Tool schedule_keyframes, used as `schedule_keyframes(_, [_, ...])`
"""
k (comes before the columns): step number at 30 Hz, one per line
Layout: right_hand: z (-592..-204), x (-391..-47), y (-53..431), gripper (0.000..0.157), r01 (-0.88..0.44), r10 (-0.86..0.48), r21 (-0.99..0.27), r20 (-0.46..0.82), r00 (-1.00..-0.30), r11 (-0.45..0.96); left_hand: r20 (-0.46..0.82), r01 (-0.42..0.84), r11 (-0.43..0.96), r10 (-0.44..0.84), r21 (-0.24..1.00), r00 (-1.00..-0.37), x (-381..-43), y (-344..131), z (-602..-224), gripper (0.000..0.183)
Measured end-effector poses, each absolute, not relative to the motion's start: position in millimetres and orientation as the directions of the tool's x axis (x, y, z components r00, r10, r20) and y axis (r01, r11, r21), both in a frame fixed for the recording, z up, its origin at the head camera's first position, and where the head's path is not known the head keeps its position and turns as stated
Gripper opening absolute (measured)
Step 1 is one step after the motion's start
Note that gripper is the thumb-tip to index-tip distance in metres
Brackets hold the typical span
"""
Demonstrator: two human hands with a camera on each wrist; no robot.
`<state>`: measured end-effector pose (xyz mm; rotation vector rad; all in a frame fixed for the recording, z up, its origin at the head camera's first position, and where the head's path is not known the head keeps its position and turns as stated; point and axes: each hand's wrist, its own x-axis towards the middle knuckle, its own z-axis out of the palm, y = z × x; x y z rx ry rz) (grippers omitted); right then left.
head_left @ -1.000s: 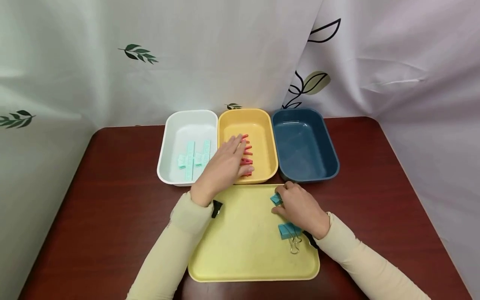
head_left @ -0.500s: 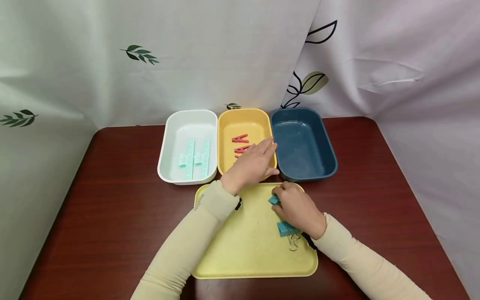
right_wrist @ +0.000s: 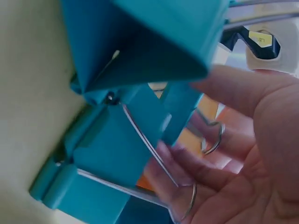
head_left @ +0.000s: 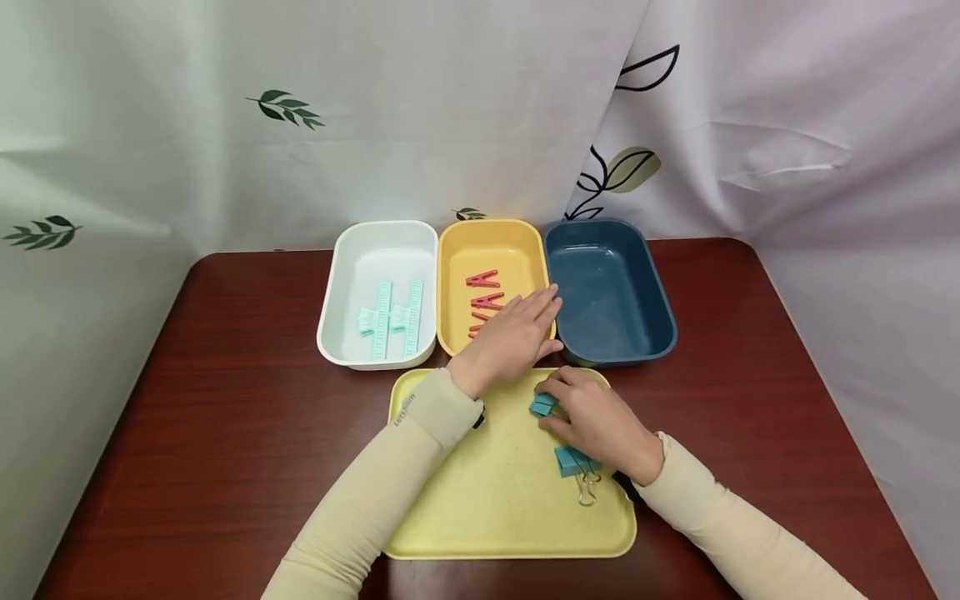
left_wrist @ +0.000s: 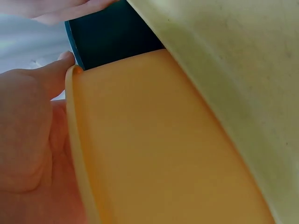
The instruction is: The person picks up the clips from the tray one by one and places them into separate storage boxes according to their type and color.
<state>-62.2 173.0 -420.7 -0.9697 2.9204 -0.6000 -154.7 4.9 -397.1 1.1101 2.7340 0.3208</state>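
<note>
In the head view my left hand (head_left: 513, 333) lies with straight fingers over the front right part of the yellow bin (head_left: 491, 237), fingertips at the rim shared with the blue bin. Small red clothespins (head_left: 483, 302) show in the yellow bin beside it, some partly covered by the hand. My right hand (head_left: 596, 417) is over the yellow-green tray (head_left: 495, 500), its thumb and fingers pinching a teal binder clip (head_left: 543, 405). Another teal binder clip (head_left: 576, 461) with wire handles lies just below that hand. The right wrist view shows the thumb and fingers around the binder clip (right_wrist: 117, 144).
A white bin (head_left: 341, 267) on the left holds two mint-green ruler-shaped clips (head_left: 382, 321). The dark blue bin (head_left: 611, 283) stands to the right of the yellow one. All sit on a reddish-brown table (head_left: 225, 417) before a pale curtain (head_left: 420, 108).
My left hand has moved right across the yellow bin, uncovering red clothespins. My right hand has shifted slightly left on the tray, and the binder clip has moved with it.
</note>
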Motion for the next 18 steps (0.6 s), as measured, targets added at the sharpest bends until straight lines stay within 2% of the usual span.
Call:
schedule_keyframes(7, [-414.0,-63.2,172.5,0.037,-0.631,-0.63,-0.384,0.147,-0.762,0.674,-0.065,0.671,0.693,0.707,0.264,-0.704,-153.8,0.6,-399.6,0.066])
schedule_keyframes(12, [-406.1,-61.8,180.7,0.04,-0.611,-0.615,-0.397,0.135,-0.777,0.685,-0.053,0.672,0.687,0.709,0.277,-0.704,-154.0,1.1,-401.3,0.067])
schedule_keyframes(18, [-401.7,-62.1,189.2,0.04,-0.595,-0.59,-0.397,0.148,-0.793,0.699,-0.05,0.683,0.694,0.709,0.228,-0.703,-153.2,4.2,-402.7,0.066])
